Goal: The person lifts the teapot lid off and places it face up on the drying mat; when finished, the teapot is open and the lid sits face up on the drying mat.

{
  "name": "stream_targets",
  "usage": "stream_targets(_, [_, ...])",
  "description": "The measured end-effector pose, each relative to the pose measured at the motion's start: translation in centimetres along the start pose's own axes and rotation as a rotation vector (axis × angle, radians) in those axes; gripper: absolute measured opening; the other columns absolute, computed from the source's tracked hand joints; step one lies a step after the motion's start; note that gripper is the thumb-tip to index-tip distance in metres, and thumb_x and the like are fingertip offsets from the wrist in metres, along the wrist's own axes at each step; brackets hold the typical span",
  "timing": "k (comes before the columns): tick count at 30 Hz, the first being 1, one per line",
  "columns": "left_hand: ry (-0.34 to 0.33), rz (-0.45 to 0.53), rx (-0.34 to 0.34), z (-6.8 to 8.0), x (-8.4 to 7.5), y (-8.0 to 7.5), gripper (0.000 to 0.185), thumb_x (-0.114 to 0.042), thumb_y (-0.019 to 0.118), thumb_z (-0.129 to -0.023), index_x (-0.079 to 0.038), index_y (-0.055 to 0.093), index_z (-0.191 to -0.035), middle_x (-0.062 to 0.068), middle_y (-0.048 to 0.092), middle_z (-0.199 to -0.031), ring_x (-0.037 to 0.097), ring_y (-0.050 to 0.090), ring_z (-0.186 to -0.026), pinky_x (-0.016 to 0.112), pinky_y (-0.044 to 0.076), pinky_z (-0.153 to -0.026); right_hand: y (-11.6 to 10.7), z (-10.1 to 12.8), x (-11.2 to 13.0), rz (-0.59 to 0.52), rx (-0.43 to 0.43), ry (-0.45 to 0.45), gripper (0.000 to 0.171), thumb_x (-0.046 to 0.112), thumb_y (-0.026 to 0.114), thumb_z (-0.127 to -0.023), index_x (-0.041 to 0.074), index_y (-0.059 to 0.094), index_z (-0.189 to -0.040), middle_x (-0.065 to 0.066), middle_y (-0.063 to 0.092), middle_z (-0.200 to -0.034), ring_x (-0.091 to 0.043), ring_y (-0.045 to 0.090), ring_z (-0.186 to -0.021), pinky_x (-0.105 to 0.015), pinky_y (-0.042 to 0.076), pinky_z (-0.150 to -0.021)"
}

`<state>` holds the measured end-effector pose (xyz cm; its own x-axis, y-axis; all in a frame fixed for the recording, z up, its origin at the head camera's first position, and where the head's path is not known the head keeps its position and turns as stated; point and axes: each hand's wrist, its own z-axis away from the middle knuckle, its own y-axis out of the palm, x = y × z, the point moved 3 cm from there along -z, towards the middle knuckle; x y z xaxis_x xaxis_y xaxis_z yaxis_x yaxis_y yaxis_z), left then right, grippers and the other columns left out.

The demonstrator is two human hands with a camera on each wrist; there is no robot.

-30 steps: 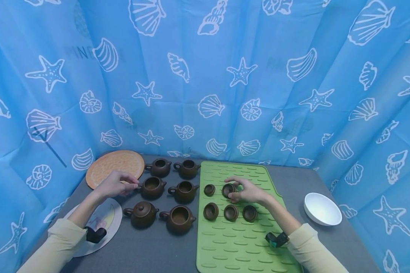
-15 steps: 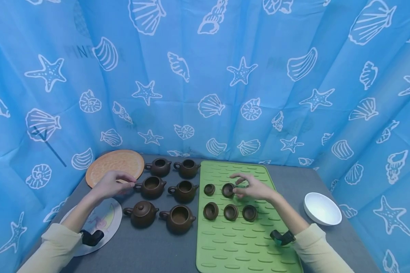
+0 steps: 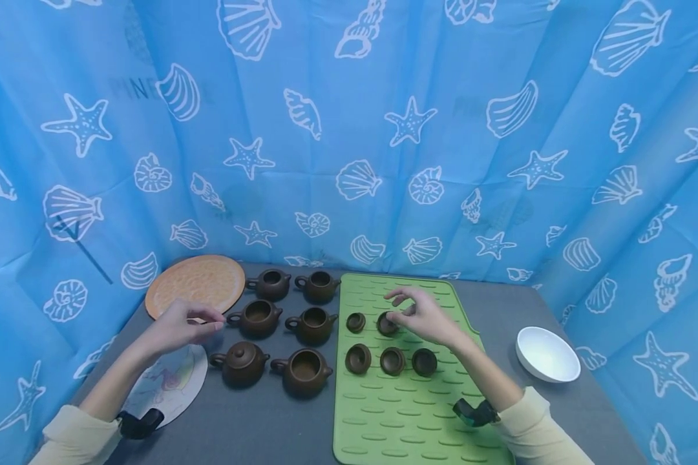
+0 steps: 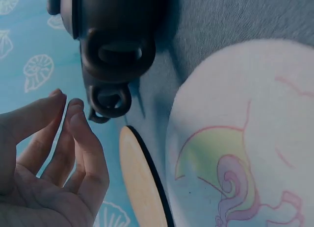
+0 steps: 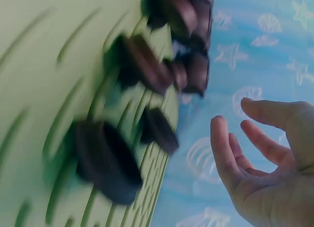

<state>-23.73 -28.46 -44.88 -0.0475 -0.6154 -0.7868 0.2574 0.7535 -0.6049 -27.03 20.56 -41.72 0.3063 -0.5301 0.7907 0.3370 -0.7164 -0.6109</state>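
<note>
My left hand (image 3: 186, 326) hovers left of a lidless brown teapot (image 3: 258, 320), apart from its handle. In the left wrist view the thumb and fingertips of that hand (image 4: 64, 158) come close together with nothing between them. A teapot with its lid on (image 3: 241, 365) stands nearer to me. Over the green mat, my right hand (image 3: 424, 320) is raised beside a small brown teapot lid (image 3: 386, 325), which lies upturned. The right wrist view shows that hand (image 5: 274, 163) holding nothing, fingers loosely bent. Several more upturned lids (image 3: 358, 359) lie near it.
Several lidless teapots (image 3: 304, 374) stand in two columns left of the green mat (image 3: 384, 426). A round tan board (image 3: 194, 284) and a round white mat with a drawing (image 3: 177, 381) lie at left. A white bowl (image 3: 549, 355) stands at right; a blue curtain (image 3: 337, 129) hangs behind.
My left hand has drawn back leftward from the teapot's handle. My right hand has let go of the lid and risen off it; the lid stays on the mat.
</note>
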Motion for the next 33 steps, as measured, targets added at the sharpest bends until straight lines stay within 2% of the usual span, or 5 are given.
stream_targets(7, [0.053, 0.018, 0.056, 2.0, -0.1, 0.6, 0.03, -0.023, 0.073, -0.105, -0.001, 0.075, -0.125, 0.017, 0.077, -0.121, 0.027, 0.075, -0.104, 0.039, 0.068, -0.077, 3.3, -0.4, 3.3, -0.116, 0.064, -0.063, 0.037, 0.011, 0.071, -0.104, 0.002, 0.064, -0.14, -0.031, 0.066, -0.134, -0.04, 0.079, -0.103, -0.045, 0.069, -0.087])
stream_targets(14, [-0.02, 0.089, 0.104, 3.2, 0.9, 1.5, 0.029, -0.021, 0.074, -0.104, 0.0, 0.075, -0.124, 0.016, 0.076, -0.119, 0.025, 0.075, -0.098, 0.043, 0.069, -0.082, 7.0, -1.5, 6.7, -0.207, 0.135, -0.145, 0.034, 0.009, 0.073, -0.103, 0.004, 0.066, -0.136, -0.024, 0.069, -0.128, -0.017, 0.079, -0.094, -0.029, 0.068, -0.084])
stream_targets(20, [-0.041, 0.108, 0.092, 3.7, 1.3, 2.1, 0.031, -0.023, 0.074, -0.103, 0.0, 0.075, -0.125, 0.018, 0.075, -0.123, 0.027, 0.076, -0.098, 0.037, 0.067, -0.08, 10.1, -2.7, 9.2, -0.234, 0.184, -0.198, 0.031, 0.011, 0.074, -0.102, 0.006, 0.068, -0.133, -0.025, 0.071, -0.123, -0.029, 0.079, -0.095, -0.024, 0.066, -0.081])
stream_targets(27, [-0.072, 0.105, 0.07, 3.9, 1.7, 2.5, 0.031, -0.023, 0.074, -0.103, -0.002, 0.075, -0.125, 0.016, 0.076, -0.122, 0.025, 0.076, -0.094, 0.032, 0.065, -0.078, 14.4, -4.0, 11.0, -0.235, 0.249, -0.228, 0.027, 0.011, 0.074, -0.103, 0.008, 0.07, -0.13, -0.018, 0.072, -0.118, -0.015, 0.077, -0.087, -0.018, 0.062, -0.077])
stream_targets(33, [-0.063, 0.103, 0.071, 4.0, 1.8, 2.5, 0.032, -0.025, 0.074, -0.104, -0.002, 0.075, -0.126, 0.018, 0.075, -0.124, 0.025, 0.076, -0.095, 0.032, 0.064, -0.077, 17.8, -5.7, 11.7, -0.264, 0.294, -0.184, 0.027, 0.011, 0.074, -0.103, 0.004, 0.071, -0.129, -0.015, 0.072, -0.113, -0.02, 0.08, -0.088, -0.016, 0.06, -0.073])
